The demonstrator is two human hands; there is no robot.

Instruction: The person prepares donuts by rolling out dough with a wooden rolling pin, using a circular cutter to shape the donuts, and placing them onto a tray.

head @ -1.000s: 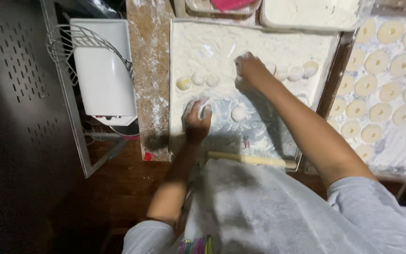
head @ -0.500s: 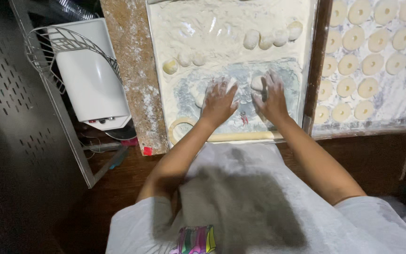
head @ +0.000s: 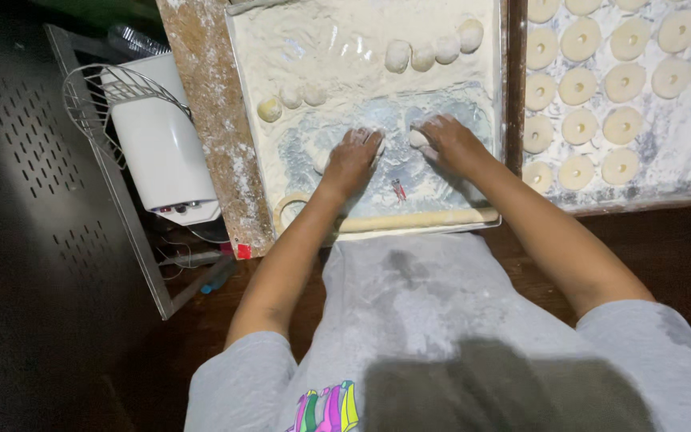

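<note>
Pressing palms-down as half a second ago, left hand flat on dough piece, right hand cupped over dough ball, mid floured tray, dough round, no clear axis.

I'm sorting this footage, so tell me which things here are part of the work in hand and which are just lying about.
In use:
left hand pressing a dough piece
right hand on another dough piece
floured board
dough balls waiting in a row

Lying about:
rolling pin at the board's near edge
ring cutter
tray of cut rings
white appliance
</note>
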